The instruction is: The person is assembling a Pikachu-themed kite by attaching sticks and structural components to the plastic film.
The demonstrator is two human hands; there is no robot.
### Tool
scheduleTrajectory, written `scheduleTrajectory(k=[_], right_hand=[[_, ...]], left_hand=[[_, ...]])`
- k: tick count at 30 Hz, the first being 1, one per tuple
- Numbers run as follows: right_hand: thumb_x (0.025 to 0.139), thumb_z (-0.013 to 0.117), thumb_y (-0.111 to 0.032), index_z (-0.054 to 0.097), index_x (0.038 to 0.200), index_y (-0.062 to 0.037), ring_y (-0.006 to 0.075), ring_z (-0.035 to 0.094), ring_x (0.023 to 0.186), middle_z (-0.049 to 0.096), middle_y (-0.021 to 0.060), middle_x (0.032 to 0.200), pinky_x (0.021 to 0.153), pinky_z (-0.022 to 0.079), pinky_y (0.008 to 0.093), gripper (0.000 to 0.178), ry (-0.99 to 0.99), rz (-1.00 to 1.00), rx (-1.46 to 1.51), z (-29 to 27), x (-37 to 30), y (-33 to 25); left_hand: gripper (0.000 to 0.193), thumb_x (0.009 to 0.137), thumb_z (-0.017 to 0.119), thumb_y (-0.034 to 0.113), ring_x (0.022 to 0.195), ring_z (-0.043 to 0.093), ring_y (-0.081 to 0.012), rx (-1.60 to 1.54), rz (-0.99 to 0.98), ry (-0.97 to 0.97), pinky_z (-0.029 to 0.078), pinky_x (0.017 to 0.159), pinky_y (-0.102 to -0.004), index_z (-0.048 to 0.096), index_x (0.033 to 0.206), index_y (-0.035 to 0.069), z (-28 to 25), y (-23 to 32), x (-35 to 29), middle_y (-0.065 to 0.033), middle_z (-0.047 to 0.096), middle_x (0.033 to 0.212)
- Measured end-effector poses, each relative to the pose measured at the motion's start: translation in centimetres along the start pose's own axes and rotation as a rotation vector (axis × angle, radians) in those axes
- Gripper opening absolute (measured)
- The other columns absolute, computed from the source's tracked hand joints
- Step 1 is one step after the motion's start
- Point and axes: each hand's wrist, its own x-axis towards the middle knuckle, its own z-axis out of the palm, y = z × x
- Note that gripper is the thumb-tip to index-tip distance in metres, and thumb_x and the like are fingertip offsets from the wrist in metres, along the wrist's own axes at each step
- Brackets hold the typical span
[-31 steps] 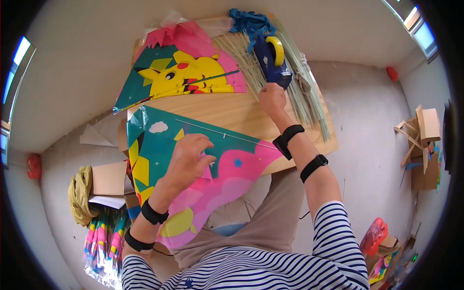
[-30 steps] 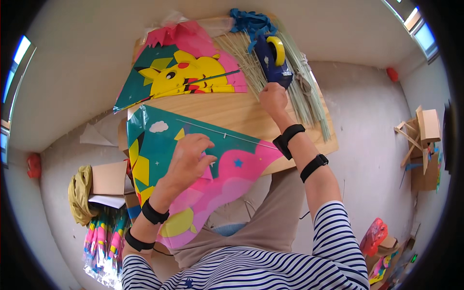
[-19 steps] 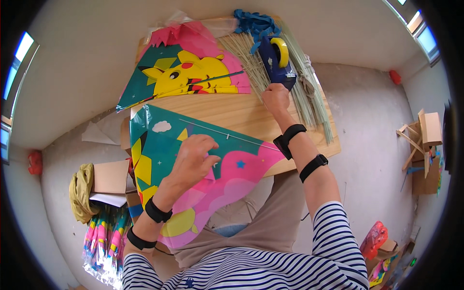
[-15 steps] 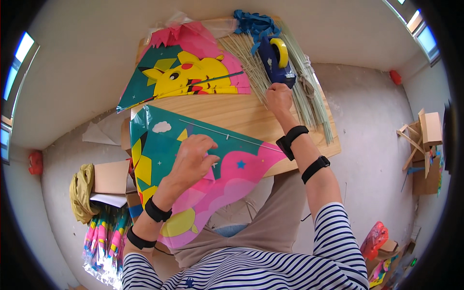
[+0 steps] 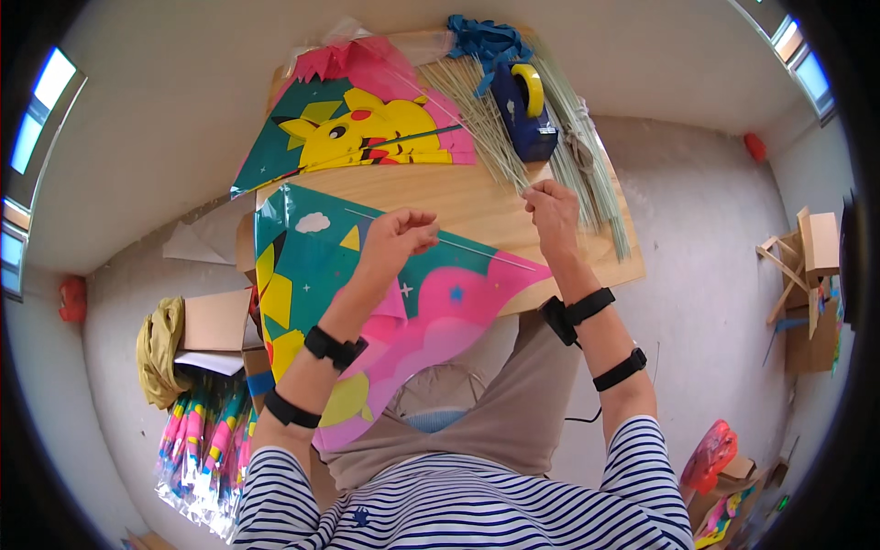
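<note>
A green and pink kite sheet [image 5: 458, 312] with yellow cartoon shapes hangs over the table's near edge toward my lap. Along its upper edge lies a thin pale rod [image 5: 490, 257], partly behind my left hand [image 5: 394, 246]. That hand hovers over the sheet with loosely bent fingers, nothing visible in them. My right hand [image 5: 555, 215] is pinched just in front of a blue tape dispenser [image 5: 524, 119] with a yellow core, near the ends of thin pale sticks [image 5: 481, 119]. Whatever sits between its fingertips is too small to make out.
Folded printed kite sheets [image 5: 367, 128] lie at the back left of the wooden table [image 5: 495, 197]. Blue ribbon [image 5: 486, 41] is heaped at the back. Left, on the floor, are a cardboard box [image 5: 217, 319] and wrapped colourful bundles [image 5: 206, 426]. A wooden stand [image 5: 784, 266] is far right.
My right hand has come away from the front of the tape dispenser, toward me and slightly right. My left hand has moved up and right over the rod.
</note>
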Motion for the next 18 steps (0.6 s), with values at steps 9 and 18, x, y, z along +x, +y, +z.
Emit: scheduleTrajectory(k=[9, 18], right_hand=[[0.086, 0.065, -0.008, 0.068, 0.079, 0.0006, 0.0055, 0.045, 0.052, 0.061, 0.0017, 0.066, 0.048, 0.032, 0.0205, 0.012, -0.355, 0.201, 0.323, -3.3, -11.0, -3.2], [0.090, 0.063, -0.009, 0.067, 0.081, -0.0007, 0.0032, 0.042, 0.051, 0.059, 0.0015, 0.067, 0.047, 0.029, 0.0186, 0.013, -0.353, 0.370, 0.432, -5.7, -15.5, -1.8]], left_hand=[[0.039, 0.099, 0.058, 0.011, 0.102, 0.067, -0.0254, -0.514, 0.062, 0.021, 0.057, 0.091, -0.0395, 0.048, 0.134, -0.001, -0.7, -0.9, 0.0, -0.0159, 0.063, 0.121], [0.022, 0.097, 0.058, 0.005, 0.093, 0.071, -0.0247, -0.526, 0.144, -0.093, 0.058, 0.088, -0.0378, 0.059, 0.118, -0.001, -0.7, 0.1, -2.8, -0.0162, 0.070, 0.105]])
